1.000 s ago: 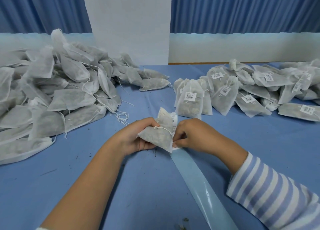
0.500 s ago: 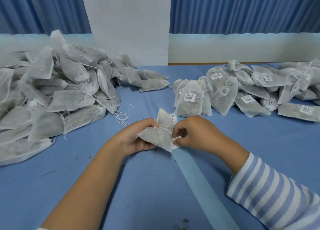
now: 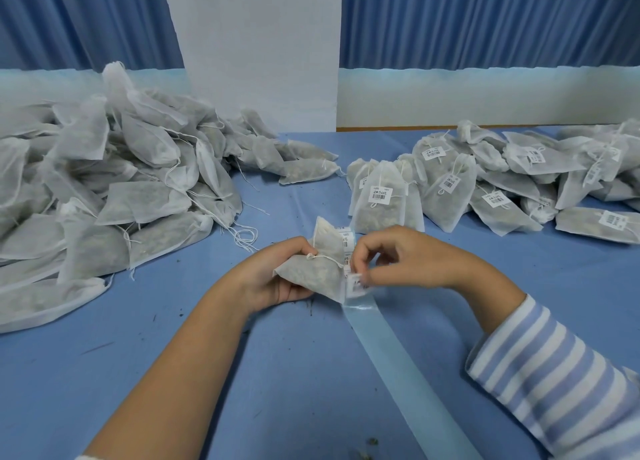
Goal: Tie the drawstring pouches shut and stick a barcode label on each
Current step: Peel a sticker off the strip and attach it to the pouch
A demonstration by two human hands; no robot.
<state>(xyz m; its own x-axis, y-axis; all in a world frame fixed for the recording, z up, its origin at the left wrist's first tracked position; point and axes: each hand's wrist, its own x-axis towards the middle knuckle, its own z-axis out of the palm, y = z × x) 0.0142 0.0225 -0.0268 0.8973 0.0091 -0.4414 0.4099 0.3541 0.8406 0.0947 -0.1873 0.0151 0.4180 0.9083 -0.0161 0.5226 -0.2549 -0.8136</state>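
Left hand (image 3: 273, 276) grips tied pouch (image 3: 311, 272), thumb on top at the knot. Right hand (image 3: 408, 258) pinches barcode label (image 3: 354, 283) at pouch's lower right corner, just above liner strip (image 3: 398, 362).

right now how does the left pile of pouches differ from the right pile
The left pile shows no labels; pouches in the right pile carry white barcode labels. The left pile is heaped higher; the right pile lies lower. Loose strings trail from the left pile onto the table; the right pile's pouches look cinched at the neck. Both are white pouches with dark filling.
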